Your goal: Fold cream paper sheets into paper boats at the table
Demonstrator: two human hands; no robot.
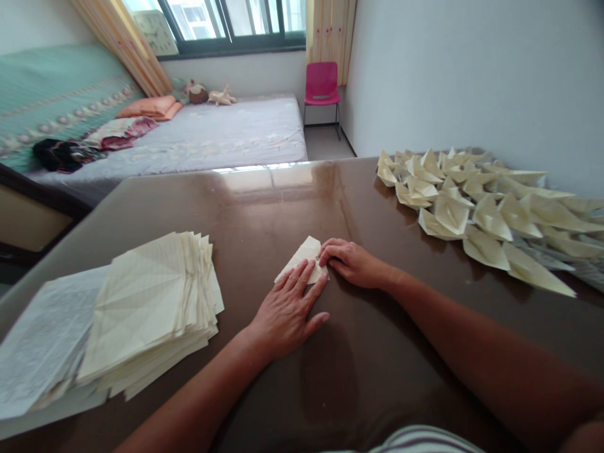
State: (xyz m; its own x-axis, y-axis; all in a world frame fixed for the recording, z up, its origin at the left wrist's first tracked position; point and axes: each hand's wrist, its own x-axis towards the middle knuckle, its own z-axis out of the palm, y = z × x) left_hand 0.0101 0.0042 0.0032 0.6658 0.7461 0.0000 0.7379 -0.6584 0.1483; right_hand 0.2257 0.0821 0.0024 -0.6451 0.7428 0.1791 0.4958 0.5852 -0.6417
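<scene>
One folded cream paper (293, 259) — under flat left hand (291, 307), curled right hand (353, 262) — grip unclear

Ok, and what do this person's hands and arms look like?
The left hand and right hand are bare, with no gloves, rings or watch visible. The forearms show no sleeves. A white garment with dark stripes shows at the bottom edge.
</scene>
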